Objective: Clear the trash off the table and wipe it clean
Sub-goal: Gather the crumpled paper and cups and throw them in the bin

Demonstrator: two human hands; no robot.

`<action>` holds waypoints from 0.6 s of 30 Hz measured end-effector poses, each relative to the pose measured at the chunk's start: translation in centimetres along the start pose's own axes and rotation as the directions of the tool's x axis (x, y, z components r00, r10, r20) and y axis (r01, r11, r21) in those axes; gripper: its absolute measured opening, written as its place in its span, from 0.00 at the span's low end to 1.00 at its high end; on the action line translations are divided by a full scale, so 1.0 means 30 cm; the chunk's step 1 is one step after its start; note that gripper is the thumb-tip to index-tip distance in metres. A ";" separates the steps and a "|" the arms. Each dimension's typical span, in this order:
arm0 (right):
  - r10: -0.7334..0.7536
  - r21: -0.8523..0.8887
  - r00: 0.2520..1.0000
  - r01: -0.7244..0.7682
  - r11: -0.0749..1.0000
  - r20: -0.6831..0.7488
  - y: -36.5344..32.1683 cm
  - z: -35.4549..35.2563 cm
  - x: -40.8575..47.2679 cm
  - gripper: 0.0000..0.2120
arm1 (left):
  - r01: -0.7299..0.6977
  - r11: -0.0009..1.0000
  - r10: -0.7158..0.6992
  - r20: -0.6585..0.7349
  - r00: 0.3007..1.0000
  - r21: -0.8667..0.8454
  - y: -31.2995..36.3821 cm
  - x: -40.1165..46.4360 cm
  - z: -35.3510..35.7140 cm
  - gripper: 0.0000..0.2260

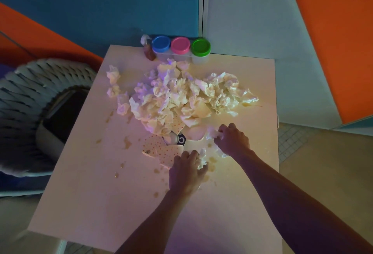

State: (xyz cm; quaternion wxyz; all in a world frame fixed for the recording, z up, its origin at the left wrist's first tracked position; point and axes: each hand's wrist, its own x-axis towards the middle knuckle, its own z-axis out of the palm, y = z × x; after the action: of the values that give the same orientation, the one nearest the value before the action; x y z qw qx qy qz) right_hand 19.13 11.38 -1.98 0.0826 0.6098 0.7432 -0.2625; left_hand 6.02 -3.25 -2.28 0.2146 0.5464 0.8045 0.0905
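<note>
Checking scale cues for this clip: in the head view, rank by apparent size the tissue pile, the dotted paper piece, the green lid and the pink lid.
1. tissue pile, by far largest
2. dotted paper piece
3. green lid and pink lid: look alike, so unranked

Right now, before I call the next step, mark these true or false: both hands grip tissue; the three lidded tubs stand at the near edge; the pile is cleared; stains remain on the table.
1. Both the left hand and the right hand grip crumpled tissue: true.
2. The tubs stand at the near edge: false, the far edge.
3. The tissue pile is cleared: false, it fills mid-table.
4. Stains remain on the table: true.
</note>
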 end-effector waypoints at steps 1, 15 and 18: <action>0.021 0.044 1.000 -0.020 0.999 -0.016 0.011 -0.003 -0.008 0.18 | 0.011 1.000 -0.011 -0.007 1.000 -0.019 -0.002 0.002 -0.002 0.19; 0.313 0.414 0.938 -0.227 0.881 -0.152 0.070 0.048 -0.279 0.07 | -0.258 0.910 0.199 -0.202 0.959 -0.324 -0.036 -0.006 -0.054 0.10; 0.351 0.478 0.928 -0.253 0.841 -0.127 0.047 0.060 -0.328 0.13 | -0.284 0.895 0.236 -0.174 0.956 -0.344 -0.030 -0.028 -0.059 0.11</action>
State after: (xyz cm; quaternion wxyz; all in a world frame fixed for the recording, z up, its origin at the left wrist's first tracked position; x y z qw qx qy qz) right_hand 22.49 2.18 0.46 -0.0999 0.7462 0.5596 -0.3464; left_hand 4.73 -4.22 -0.84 0.2465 0.5927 0.7053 0.3009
